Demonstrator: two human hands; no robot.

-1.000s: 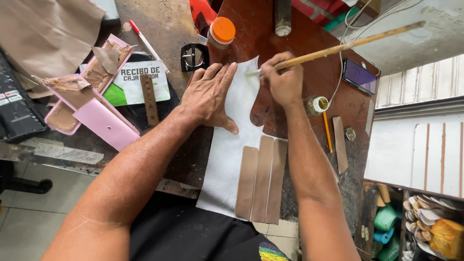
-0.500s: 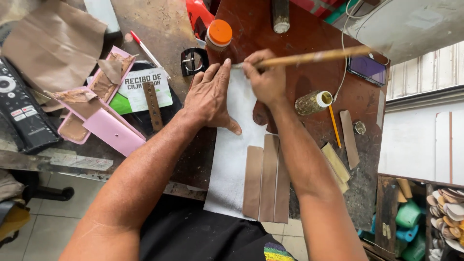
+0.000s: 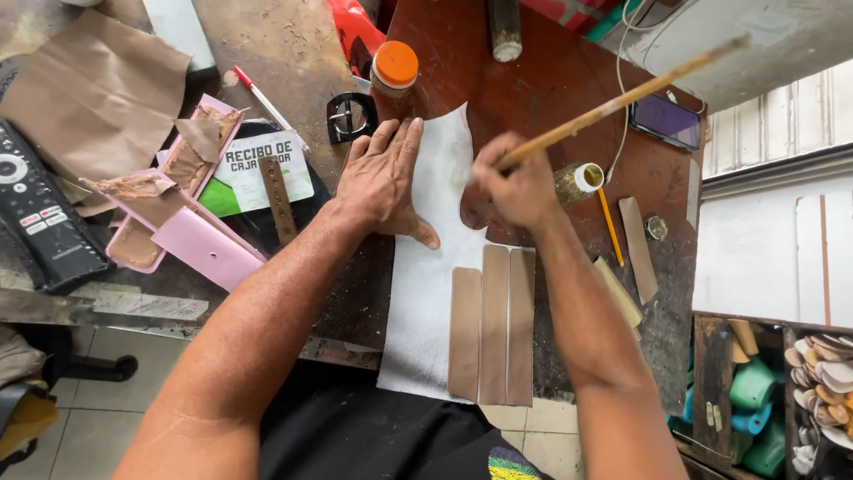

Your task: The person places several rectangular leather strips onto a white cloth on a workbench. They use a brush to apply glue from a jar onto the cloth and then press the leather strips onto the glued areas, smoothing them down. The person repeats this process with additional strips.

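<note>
From my remote seat I see the left hand (image 3: pixel 380 182) pressed flat, fingers spread, on the upper part of a white sheet (image 3: pixel 426 293) whose long axis runs from the worker's body away across the bench. The right hand (image 3: pixel 515 188), just right of it, is clenched around a long wooden-handled brush (image 3: pixel 613 105) slanting up-right, its tip hidden at the sheet's far end, while three tan leather strips (image 3: pixel 493 324) lie lengthwise nearer the body

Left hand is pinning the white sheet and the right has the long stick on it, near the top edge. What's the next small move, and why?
Probably draw the stick in a short stroke down the white sheet toward the three tan strips. The right hand grips it low, its tip hidden at the sheet's upper part, while the left hand lies flat holding the sheet. The lower sheet looks untouched.
</note>
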